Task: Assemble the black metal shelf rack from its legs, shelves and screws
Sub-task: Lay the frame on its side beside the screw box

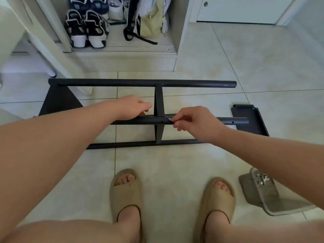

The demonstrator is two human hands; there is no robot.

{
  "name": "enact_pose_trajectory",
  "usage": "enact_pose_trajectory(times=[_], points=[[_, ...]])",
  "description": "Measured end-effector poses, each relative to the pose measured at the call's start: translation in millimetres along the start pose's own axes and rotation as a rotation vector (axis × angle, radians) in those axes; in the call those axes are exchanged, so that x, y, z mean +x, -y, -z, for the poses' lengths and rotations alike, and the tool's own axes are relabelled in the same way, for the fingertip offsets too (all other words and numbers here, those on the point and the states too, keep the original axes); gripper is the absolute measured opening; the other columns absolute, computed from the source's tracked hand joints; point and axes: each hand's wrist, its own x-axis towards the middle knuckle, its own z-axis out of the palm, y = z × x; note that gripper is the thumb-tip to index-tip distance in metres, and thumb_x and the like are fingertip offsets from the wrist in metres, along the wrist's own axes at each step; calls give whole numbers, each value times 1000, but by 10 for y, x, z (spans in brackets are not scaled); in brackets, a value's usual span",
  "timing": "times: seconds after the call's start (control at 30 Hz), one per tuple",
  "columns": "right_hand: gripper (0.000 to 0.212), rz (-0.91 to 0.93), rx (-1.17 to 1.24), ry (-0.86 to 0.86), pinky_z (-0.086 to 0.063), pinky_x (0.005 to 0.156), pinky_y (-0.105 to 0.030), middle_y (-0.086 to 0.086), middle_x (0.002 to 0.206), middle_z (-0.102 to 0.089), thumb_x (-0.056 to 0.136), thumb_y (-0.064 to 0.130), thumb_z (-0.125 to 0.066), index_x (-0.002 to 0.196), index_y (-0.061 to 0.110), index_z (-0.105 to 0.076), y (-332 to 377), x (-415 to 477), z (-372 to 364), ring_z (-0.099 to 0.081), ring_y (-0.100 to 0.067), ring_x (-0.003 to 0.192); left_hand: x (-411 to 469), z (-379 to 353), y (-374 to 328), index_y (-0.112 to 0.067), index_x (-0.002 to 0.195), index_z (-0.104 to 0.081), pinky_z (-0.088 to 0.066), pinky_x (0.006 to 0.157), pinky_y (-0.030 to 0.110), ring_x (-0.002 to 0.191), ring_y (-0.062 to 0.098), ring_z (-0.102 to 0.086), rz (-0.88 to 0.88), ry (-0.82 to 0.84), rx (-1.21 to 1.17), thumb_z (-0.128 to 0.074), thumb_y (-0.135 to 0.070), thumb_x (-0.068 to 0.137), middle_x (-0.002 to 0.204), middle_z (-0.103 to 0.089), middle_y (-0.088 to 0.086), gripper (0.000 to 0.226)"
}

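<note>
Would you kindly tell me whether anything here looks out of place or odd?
One thing: the spare screws sit on a grey slipper on the floor at the right, serving as a tray; a nudge could scatter them. One shelf panel lies loose beside the rack. Nothing looks damaged.

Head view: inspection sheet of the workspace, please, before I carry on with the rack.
Surface: tiled floor.
Job's things: rack on its side; loose shelf at right; screws on grey slipper.
Clutter: nothing seen beyond the slipper.
Grippers: left hand by middle shelf, fingers straight; right hand pinches small pale part at the middle leg.
Cables: nothing seen.
Surroundings: shoes and bag in open cupboard.
</note>
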Motion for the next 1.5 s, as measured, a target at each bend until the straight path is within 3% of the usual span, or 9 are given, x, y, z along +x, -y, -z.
enact_pose_trajectory(times=[0.1,0.2,0.27,0.33,0.67,1.07,1.17,1.27,1.5], points=[[13,4,34,-14,-57,89,-48,2,83,-75,95,11,-67,89,23,-69,-31,40,-79,-71,-26,88,91,-81,-62,-18,110,-66,-56,73,33,71,14,-75,-2,111,-123,-36,-59,101,90,-75,-2,51],[17,28,70,-3,-55,90,-50,-1,82,-76,93,9,-68,85,24,-67,-23,68,-128,-71,-24,86,157,-173,-143,-15,104,-66,-55,57,28,65,18,-75,-10,144,-173,-41,-58,100,93,-71,5,51],[18,39,89,4,-55,90,-50,-2,80,-75,92,8,-68,84,24,-68,-23,81,-141,-71,-22,84,187,-180,-172,-14,97,-67,-51,50,24,54,16,-70,-26,134,-147,-45,-58,99,74,-70,6,49],[19,41,89,10,-55,90,-49,-2,79,-75,92,8,-67,84,24,-68,-31,83,-141,-71,-20,82,191,-174,-180,-12,90,-68,-48,50,24,46,18,-60,-26,143,-120,-48,-57,98,57,-66,7,50],[20,-5,85,-42,-56,90,-51,-3,83,-75,94,7,-65,84,24,-68,-184,-31,90,-72,-22,85,268,-380,-480,-14,85,-68,-39,37,15,33,11,-52,-3,30,-220,-50,-52,99,39,-54,-6,44],[19,-52,61,-73,-57,88,-51,3,80,-75,95,10,-65,83,24,-68,-304,-59,166,-71,-10,81,357,-450,-630,-20,96,-72,-44,50,21,37,14,-56,25,82,-262,-52,-58,96,53,-67,4,43],[17,-61,60,-85,-57,86,-51,3,80,-75,96,12,-64,83,23,-68,-297,-26,120,-72,-16,83,359,-451,-627,-18,96,-72,-41,40,16,34,12,-55,18,73,-270,-52,-55,97,47,-63,-1,42],[18,-78,76,-102,-58,86,-51,1,79,-75,96,11,-63,83,23,-67,-271,18,70,-72,-18,81,356,-448,-626,-18,97,-72,-43,45,19,35,12,-55,17,74,-267,-52,-55,97,49,-64,1,42],[10,-141,166,-111,-58,86,-50,-5,81,-75,96,6,-62,88,9,-68,-222,121,2,-71,-18,75,353,-463,-624,-16,91,-67,-36,34,13,33,10,-54,9,64,-278,-51,-52,99,41,-59,-6,40]])
